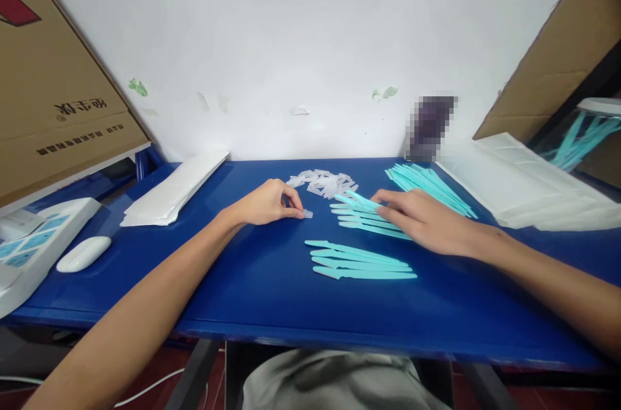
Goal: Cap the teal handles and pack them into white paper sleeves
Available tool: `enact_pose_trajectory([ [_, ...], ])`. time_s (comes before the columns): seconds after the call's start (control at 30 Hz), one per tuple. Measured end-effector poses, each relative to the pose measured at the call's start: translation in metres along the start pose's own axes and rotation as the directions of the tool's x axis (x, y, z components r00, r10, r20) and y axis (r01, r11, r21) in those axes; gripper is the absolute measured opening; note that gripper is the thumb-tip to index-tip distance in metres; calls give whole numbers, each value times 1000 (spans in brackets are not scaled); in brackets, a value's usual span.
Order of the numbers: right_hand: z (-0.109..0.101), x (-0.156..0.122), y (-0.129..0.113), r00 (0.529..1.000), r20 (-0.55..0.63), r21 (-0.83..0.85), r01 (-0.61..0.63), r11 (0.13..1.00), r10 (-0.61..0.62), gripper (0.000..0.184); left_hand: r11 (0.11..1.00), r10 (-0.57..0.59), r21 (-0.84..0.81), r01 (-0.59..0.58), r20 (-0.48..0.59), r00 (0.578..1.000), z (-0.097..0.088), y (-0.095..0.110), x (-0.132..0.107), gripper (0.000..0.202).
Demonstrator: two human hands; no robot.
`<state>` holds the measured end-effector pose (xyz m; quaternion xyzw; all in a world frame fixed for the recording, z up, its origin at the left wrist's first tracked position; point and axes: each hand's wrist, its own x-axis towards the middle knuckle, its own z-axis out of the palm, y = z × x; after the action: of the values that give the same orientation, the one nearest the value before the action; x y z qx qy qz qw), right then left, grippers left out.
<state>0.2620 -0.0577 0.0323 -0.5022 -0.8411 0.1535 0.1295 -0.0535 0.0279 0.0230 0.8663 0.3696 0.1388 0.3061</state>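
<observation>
My left hand (275,203) pinches a small clear plastic blade cap (307,214) between thumb and fingers, just above the blue table. A pile of similar translucent caps (324,182) lies beyond it. My right hand (412,216) has thumb and fingers closed on a turquoise eyebrow razor (356,200); its exact grip is partly hidden. Below these fingers, several more razors (371,225) lie side by side. Nearer to me is a separate row of turquoise razors (363,261). Behind my right hand rests a larger heap of razors (431,187).
White plastic sleeves (174,193) lie at the left, and clear bags (533,183) at the right. A white mouse-shaped object (84,254) sits beside a white tray (58,229). Cardboard (68,74) stands at left; a container of turquoise razors (587,132) is far right.
</observation>
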Motion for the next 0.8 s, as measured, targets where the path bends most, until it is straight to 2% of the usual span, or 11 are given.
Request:
enact_pose_trajectory([
  [0.17,4,-3,-2,990,5,-94,138,986,-138,34,997,55,-44,-56,-32,998,14,12,2,21],
  [0.27,9,-4,-3,982,-13,-131,183,974,-186,35,993,77,-92,-78,-7,997,23,22,2,20],
  [0.4,10,-6,-6,983,-10,-195,177,965,-182,35,987,102,-122,-102,0,995,30,30,1,23],
  [0.6,5,-8,-12,996,-10,-255,85,963,-91,36,986,130,-102,-129,2,992,30,30,1,24],
  [0.67,6,-9,-13,995,-1,-266,97,959,-101,35,986,138,-97,-137,5,990,30,30,1,23],
  [0.8,10,-8,-15,980,55,-249,198,948,-191,32,984,143,-105,-143,-4,990,32,31,1,21],
])
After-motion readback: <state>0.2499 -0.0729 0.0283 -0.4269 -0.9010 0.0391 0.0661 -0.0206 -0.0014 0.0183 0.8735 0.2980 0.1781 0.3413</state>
